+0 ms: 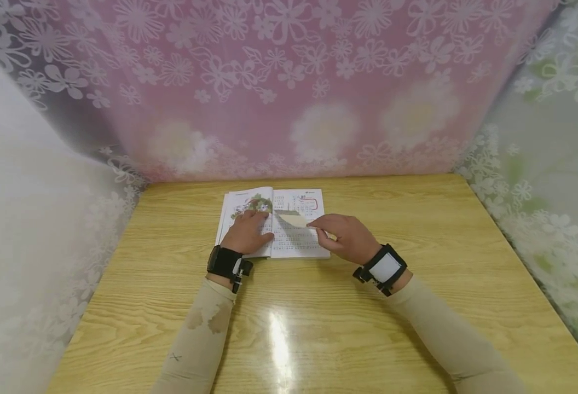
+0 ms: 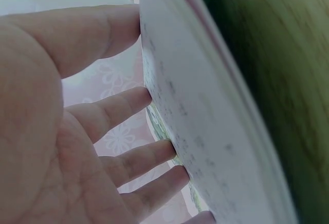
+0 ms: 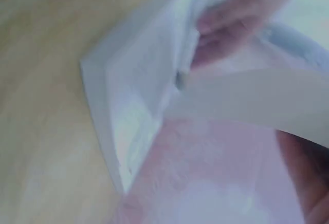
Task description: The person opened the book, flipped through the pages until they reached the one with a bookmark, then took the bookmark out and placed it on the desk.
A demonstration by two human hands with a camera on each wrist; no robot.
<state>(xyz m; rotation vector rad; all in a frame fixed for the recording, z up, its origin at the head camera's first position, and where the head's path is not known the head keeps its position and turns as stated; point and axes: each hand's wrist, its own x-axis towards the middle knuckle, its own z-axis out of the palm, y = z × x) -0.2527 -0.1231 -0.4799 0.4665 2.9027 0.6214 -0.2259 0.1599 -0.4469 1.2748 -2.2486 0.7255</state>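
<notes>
An open book [image 1: 299, 249] lies on the table, with printed text, a coloured picture on its left page and red marks on the right. My left hand [image 1: 246, 231] rests on the left page, its fingers spread and fairly straight; the left wrist view shows the fingertips touching the paper [image 2: 200, 95]. Over the right page, my right hand [image 1: 350, 238] pinches the end of a flat, pale cream strip like a bookmark [image 1: 293, 220]. That strip slants toward the book's middle fold. In the right wrist view the strip [image 3: 252, 98] is blurred, and its far end meets the book.
A wood-grain table [image 1: 171, 306] carries the book near its far side. Behind it hangs a pink flowered curtain [image 1: 269, 109], with pale flowered sheets at both sides. Both wrists wear black straps with devices.
</notes>
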